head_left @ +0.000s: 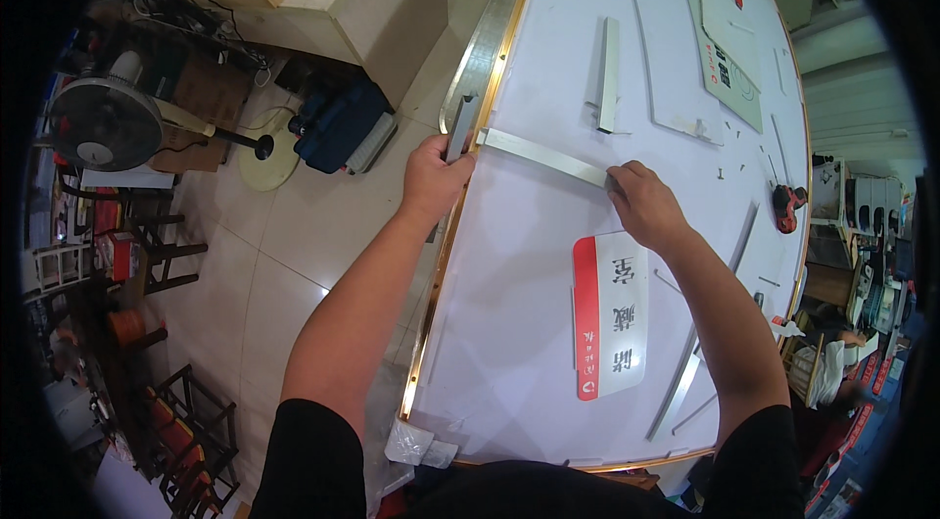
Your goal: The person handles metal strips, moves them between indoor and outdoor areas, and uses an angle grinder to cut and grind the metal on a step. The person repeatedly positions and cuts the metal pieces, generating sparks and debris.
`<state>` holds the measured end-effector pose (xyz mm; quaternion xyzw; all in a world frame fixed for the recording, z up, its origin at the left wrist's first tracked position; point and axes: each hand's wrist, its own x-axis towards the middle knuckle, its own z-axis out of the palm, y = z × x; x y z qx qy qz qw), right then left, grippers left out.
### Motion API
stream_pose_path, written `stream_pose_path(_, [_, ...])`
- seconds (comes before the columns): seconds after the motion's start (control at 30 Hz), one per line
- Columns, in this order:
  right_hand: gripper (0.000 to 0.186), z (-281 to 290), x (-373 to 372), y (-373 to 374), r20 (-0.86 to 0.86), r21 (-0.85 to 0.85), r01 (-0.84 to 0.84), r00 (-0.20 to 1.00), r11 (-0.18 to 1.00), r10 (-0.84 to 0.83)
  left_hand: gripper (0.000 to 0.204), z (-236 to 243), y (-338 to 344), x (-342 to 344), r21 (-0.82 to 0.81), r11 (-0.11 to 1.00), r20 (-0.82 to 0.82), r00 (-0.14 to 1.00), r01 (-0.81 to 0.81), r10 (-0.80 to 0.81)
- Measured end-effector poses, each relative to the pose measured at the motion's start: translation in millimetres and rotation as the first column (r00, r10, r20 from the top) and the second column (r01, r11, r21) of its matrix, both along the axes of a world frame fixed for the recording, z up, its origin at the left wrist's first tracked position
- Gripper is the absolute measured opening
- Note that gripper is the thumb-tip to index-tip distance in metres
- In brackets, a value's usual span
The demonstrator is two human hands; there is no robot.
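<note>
My left hand is closed on a short grey metal bar at the gold-trimmed left edge of the white-topped table. My right hand grips the right end of a silver flat bar, which lies crosswise with its left end beside that edge. A red and white sign plate with dark characters lies below it, between my forearms. Another short silver bar lies farther up the table.
Panels, small pieces and a red-black drill lie on the right. Long strips lie near my right forearm. At left stand a plywood cabinet, blue case, fan and stools. Cluttered shelving stands at far right.
</note>
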<state>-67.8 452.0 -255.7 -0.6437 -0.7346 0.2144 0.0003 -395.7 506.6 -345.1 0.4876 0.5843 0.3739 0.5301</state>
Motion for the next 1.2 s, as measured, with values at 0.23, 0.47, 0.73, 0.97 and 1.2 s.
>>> stream_pose_path(0.23, [0.031, -3, -1, 0, -0.005, 0.024, -0.012, 1.0, 1.0, 0.013, 0.033, -9, 0, 0, 0.178, 0.983, -0.224, 0.975, 0.051, -0.011])
stream_pose_path(0.47, [0.035, -1, -4, 2, 0.018, 0.006, -0.004, 1.0, 1.0, 0.004, 0.031, -2, -1, -3, 0.287, 0.948, -0.304, 0.951, 0.138, -0.046])
stream_pose_path(0.73, [0.031, -4, -2, 2, 0.024, 0.027, -0.024, 0.999, 0.999, 0.023, 0.035, 0, -2, -5, -0.036, 0.999, 0.15, 0.989, 0.019, -0.013])
stream_pose_path(0.97, [0.031, -4, 0, 2, 0.008, 0.042, -0.014, 1.0, 0.999, 0.014, 0.035, 4, -1, -2, -0.041, 0.999, 0.034, 0.999, 0.004, -0.002])
stream_pose_path(1.2, [0.029, -4, 17, -2, 0.062, 0.036, -0.021, 0.998, 0.999, 0.019, 0.032, 5, 0, 0, -0.031, 1.0, -0.082, 0.997, 0.004, -0.007])
